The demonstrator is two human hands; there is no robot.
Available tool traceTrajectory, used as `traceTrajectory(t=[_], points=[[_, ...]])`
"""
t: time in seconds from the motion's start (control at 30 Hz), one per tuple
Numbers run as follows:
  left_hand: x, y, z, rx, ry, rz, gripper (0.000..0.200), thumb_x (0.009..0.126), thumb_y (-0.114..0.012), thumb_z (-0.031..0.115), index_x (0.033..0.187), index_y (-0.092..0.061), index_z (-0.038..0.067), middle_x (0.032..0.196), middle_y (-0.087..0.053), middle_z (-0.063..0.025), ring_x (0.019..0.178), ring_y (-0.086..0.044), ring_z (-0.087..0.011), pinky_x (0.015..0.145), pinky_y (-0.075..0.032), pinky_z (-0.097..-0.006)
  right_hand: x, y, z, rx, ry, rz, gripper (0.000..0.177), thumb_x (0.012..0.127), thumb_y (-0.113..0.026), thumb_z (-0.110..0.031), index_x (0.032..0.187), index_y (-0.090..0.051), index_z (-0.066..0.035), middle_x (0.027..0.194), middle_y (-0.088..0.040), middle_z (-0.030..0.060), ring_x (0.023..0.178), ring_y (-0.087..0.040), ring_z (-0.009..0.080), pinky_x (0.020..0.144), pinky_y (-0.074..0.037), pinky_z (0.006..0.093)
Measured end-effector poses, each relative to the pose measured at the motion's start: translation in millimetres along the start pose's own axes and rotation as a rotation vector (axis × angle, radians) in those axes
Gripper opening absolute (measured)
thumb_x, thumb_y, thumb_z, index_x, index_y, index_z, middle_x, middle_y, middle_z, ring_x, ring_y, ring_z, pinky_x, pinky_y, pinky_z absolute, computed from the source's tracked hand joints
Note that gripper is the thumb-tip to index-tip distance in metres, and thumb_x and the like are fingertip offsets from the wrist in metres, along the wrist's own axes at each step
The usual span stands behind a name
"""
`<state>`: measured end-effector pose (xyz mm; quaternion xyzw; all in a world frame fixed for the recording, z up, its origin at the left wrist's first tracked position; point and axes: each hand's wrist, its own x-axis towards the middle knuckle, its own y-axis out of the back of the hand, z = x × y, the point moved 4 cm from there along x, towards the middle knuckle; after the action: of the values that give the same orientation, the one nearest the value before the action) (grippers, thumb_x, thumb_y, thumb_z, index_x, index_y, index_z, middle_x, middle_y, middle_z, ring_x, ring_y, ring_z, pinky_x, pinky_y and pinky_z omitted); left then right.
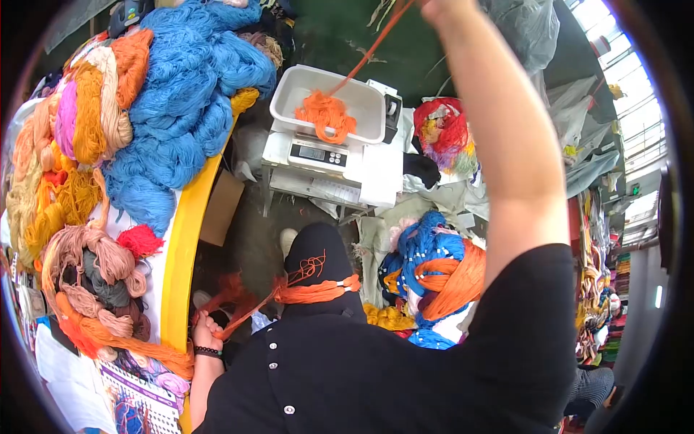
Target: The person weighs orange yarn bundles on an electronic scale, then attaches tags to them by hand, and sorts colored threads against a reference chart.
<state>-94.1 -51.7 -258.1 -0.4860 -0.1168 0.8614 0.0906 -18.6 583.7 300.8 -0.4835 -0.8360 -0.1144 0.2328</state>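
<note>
Nearest is the person's black shirt (361,372), and just past it, low on the left, the left hand (208,329) with a dark bracelet (208,351) at the wrist. Its fingers are closed around reddish-orange yarn (235,293), blurred where it spreads above the fist; a strand slants from there to an orange hank (314,291) lying across the dark trouser leg, with white ties on it and a few loose curls of thread at its upper side. Left of that hand runs a table with a yellow edge (181,267), heaped with brown yarn (97,249), a red bundle (141,241) and, farther along, a big blue mass (188,94). On the right, beside the leg, lies a bundle of blue and orange skeins (452,271). Beyond the knee stands a scale (316,153) bearing a white tray (365,108), and in the tray sits a loose clump of orange yarn (325,116). From this clump an orange strand (372,49) climbs taut toward the raised right hand (437,6) — the top edge cuts that hand off, so I can't tell how its fingers stand. Right of the scale is a red-and-pink heap (442,130), with clear plastic (531,32) farther off.
</note>
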Motion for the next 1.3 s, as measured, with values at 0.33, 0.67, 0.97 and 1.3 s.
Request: traceTrajectory(t=[0.33, 0.67, 0.97, 1.3], points=[[-9, -5, 0, 0.064, -0.001, 0.046, 0.017, 0.096, -0.047, 0.029, 0.086, -0.051, 0.016, 0.055, -0.032, 0.0072, 0.045, -0.029, -0.0066, 0.045, -0.03, -0.0226, -213, -22, 221, -1.324, 0.19, -0.622, 0.015, 0.077, -0.06, -0.023, 0.084, -0.07, -0.015, 0.082, -0.065, 0.0071, 0.082, -0.06, 0.0261, 0.074, -0.046, 0.0424], [-7, -5, -1, 0.105, 0.02, 0.041, 0.017, 0.096, -0.047, 0.03, 0.086, -0.051, 0.017, 0.056, -0.034, 0.0077, 0.046, -0.031, -0.0062, 0.044, -0.032, -0.0217, -265, 94, 210, -0.714, -0.188, 0.176, 0.018, 0.08, -0.063, -0.016, 0.091, -0.067, -0.003, 0.083, -0.066, 0.0145, 0.076, -0.066, 0.0259, 0.069, -0.05, 0.0344], [-5, 6, 5, -0.006, 0.054, 0.078, 0.016, 0.097, -0.045, 0.029, 0.088, -0.051, 0.018, 0.057, -0.038, 0.0081, 0.046, -0.036, -0.0047, 0.046, -0.035, -0.0196, -279, 124, 325, -1.213, -0.079, -0.097, 0.015, 0.073, -0.065, -0.019, 0.084, -0.071, -0.01, 0.081, -0.064, 0.0113, 0.086, -0.06, 0.0318, 0.076, -0.048, 0.0417], [-26, -5, 3, 0.04, 0.037, 0.156, 0.016, 0.098, -0.041, 0.027, 0.089, -0.05, 0.017, 0.059, -0.038, 0.0073, 0.049, -0.036, -0.006, 0.049, -0.035, -0.0213, -260, 119, 348, -1.553, 0.085, -0.336, 0.009, 0.069, -0.06, -0.013, 0.069, -0.068, -0.014, 0.076, -0.063, 0.0034, 0.08, -0.058, 0.0233, 0.071, -0.041, 0.0395]])
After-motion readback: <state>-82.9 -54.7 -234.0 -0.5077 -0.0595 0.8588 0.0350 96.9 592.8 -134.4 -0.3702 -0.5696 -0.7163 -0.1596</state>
